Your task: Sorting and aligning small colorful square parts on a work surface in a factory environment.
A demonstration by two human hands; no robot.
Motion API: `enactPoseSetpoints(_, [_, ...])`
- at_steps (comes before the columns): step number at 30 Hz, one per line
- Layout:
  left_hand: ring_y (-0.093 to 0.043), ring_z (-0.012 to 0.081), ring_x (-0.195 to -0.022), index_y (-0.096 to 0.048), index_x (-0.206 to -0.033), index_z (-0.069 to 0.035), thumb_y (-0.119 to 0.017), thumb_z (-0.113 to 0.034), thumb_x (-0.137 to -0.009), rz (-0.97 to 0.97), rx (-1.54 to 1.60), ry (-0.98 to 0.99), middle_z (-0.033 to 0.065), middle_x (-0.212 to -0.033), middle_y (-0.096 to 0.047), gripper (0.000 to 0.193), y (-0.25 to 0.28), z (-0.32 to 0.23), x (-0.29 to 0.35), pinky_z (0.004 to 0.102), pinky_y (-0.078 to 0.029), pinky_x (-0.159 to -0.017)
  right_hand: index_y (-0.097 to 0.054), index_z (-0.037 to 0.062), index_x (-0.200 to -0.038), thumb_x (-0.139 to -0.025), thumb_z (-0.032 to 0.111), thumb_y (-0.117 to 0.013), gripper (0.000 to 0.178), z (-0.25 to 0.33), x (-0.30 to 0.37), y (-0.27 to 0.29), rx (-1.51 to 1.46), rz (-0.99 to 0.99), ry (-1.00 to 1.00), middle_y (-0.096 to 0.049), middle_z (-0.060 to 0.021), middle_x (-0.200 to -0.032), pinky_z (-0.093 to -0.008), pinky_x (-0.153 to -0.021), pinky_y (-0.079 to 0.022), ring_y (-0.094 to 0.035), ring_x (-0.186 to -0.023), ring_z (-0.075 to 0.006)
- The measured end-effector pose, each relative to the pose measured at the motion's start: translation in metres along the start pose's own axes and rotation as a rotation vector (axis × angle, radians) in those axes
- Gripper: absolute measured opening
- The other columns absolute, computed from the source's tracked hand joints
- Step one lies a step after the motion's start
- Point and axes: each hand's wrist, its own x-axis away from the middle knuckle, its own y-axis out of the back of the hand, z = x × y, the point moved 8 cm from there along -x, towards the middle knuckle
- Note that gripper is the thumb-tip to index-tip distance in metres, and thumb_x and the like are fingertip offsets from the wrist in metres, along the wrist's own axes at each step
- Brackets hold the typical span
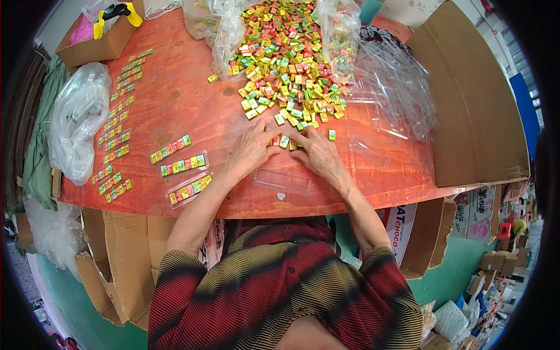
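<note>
Between my two hands, near the middle of the red table, sits a short row of small coloured boxes (pixel 284 142). My left hand (pixel 255 147) is closed at the row's left end, thumb and forefinger on either side of a red one. Closed at the right end is my right hand (pixel 317 154), its fingers partly hiding the boxes there. A single green box (pixel 332 135) lies just right of my right hand. Beyond my fingertips spreads a large heap of similar boxes (pixel 286 76). A clear plastic tray (pixel 283 181) rests on the table nearer to me.
Left of my left forearm lie filled strips of boxes (pixel 184 165), with several more strips (pixel 116 137) farther left. Clear plastic trays (pixel 391 87) are piled at right beside a tall cardboard box (pixel 475 99). A clear bag (pixel 80 122) hangs at the left edge.
</note>
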Motion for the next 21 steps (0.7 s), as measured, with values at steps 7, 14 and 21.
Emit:
enactPoseSetpoints(7, [-0.054,0.0298,-0.086,-0.06,-0.106,-0.013,-0.07,-0.018,-0.07,-0.013,-0.004,-0.065,0.0114,-0.091,-0.048,0.038,-0.004,-0.004,-0.003,0.0401,-0.045,-0.071,-0.051,0.008,-0.115,-0.073,0.009,-0.065,0.044,-0.006,0.005,-0.002,-0.171,0.0,-0.05,-0.052,-0.0136,-0.102,-0.0377,-0.077,-0.045,-0.054,-0.094,-0.0318])
enactPoseSetpoints(14, [-0.053,0.028,-0.081,-0.063,-0.096,-0.009,-0.07,-0.015,-0.068,-0.096,0.024,-0.108,0.0101,-0.086,-0.049,0.029,0.0,-0.009,-0.002,0.0385,-0.044,-0.068,-0.054,0.0057,-0.107,-0.073,0.009,-0.065,0.036,-0.007,0.003,-0.001,-0.229,-0.037,-0.062,-0.052,-0.0145,-0.1,-0.0381,-0.075,-0.046,-0.054,-0.09,-0.0331])
enactPoseSetpoints(21, [-0.053,0.03,-0.091,-0.062,-0.095,-0.01,-0.069,-0.017,-0.069,-0.052,-0.009,-0.033,0.0118,-0.091,-0.049,0.027,-0.004,-0.011,-0.001,0.0398,-0.045,-0.074,-0.055,0.0071,-0.104,-0.072,0.01,-0.066,0.034,-0.005,0.004,-0.004,-0.193,-0.074,-0.019,-0.055,-0.0107,-0.091,-0.038,-0.073,-0.045,-0.056,-0.087,-0.0303])
